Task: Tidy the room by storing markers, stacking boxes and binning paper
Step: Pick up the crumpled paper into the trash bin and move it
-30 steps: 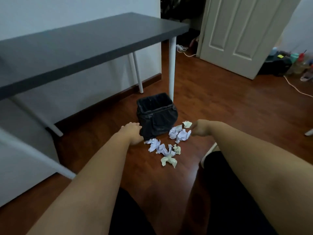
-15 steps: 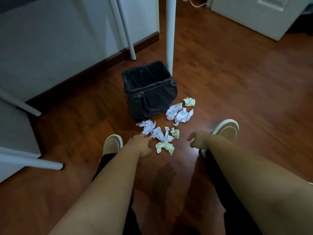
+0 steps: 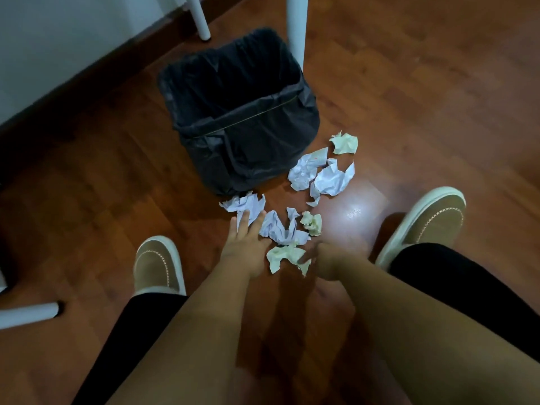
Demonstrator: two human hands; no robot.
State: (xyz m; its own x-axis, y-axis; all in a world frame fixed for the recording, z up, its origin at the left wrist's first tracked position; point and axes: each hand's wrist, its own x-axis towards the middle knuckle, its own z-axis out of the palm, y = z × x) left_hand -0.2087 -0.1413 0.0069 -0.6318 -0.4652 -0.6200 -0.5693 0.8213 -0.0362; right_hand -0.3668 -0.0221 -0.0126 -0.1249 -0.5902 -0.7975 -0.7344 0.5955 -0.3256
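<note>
A square bin (image 3: 187, 118) lined with a black bag stands on the wooden floor, and nothing shows inside it. Several crumpled paper balls lie in front of it, white and pale yellow. My left hand (image 3: 244, 245) is low over the floor, fingers spread, its fingertips on a white paper ball (image 3: 244, 203). My right hand (image 3: 320, 257) touches the nearest pale yellow paper ball (image 3: 282, 255) with its fingertips; whether it grips it is unclear. Two larger white paper balls (image 3: 321, 176) and a yellow one (image 3: 344, 142) lie to the right of the bin.
White table legs (image 3: 295, 27) stand just behind the bin, another leg (image 3: 27, 314) lies at the left edge. My two tan shoes (image 3: 159, 263) flank the paper pile. A white wall with dark skirting runs along the upper left.
The view tilted down and closer to the floor. Both hands dropped from near the bin's rim to the paper pile, the left onto a white ball, the right onto the yellow one.
</note>
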